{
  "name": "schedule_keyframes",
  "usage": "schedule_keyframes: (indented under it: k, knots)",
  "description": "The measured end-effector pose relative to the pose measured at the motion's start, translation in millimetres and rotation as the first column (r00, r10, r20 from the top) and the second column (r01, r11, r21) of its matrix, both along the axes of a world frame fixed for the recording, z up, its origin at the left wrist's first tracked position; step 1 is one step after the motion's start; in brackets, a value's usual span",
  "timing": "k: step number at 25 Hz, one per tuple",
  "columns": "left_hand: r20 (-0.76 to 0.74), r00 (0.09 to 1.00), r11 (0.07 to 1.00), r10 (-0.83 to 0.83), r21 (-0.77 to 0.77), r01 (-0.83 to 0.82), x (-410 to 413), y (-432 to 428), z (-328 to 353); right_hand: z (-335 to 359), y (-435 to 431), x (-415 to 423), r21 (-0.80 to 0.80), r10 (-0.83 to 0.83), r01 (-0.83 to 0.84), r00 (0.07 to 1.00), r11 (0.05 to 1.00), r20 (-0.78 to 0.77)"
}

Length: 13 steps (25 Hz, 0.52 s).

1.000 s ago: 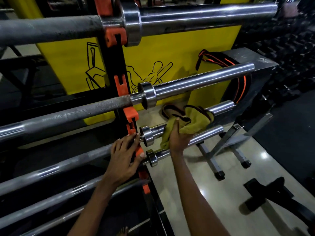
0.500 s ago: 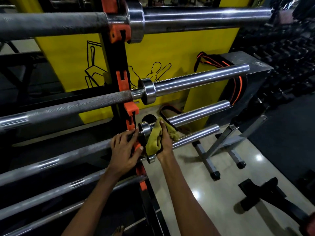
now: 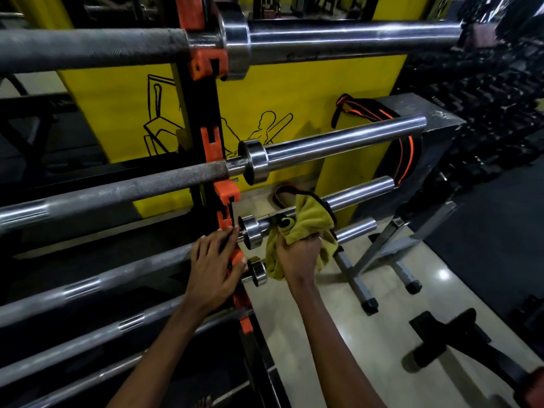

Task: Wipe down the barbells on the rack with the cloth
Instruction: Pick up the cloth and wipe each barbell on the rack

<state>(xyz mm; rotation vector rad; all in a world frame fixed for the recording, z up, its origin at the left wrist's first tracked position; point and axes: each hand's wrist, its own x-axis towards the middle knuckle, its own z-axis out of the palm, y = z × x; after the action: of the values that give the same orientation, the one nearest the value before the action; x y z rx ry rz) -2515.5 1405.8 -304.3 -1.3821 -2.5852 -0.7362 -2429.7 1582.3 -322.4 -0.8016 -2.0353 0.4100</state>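
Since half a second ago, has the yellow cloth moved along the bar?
Yes. The cloth in the right hand slid away from the steel collar, toward the free end of the bar.

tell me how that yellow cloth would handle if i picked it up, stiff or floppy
Probably floppy: the cloth bunches and sags in folds around the right hand. Likely light, since one hand holds the whole wad. Its towel-like nap should drag rather than slip on a shiny bar.
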Motion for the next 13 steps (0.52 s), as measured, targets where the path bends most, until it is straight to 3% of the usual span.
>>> schedule_keyframes:
  k: [4, 9, 13]
  knots:
    - [0.013, 1.0, 1.0, -0.01, 0.007, 0.01, 0.6, -0.4, 0.4, 19.6, 26.0, -4.8, -0.066, 0.195, -0.183, 0.922, 0.981, 0.334]
    - [0.102, 0.995, 0.997, -0.002, 0.076, -0.006, -10.1, -18.2, -1.5, 72.8, 85.7, -21.5, -0.283, 0.09, 0.063, 0.863, 0.957, 0.496]
    - [0.006, 0.994, 0.994, 0.11, 0.03, -0.11, -17.0, -25.7, -3.9, 57.5, 73.7, -24.5, -0.158, 0.266, -0.214, 0.778, 0.964, 0.57]
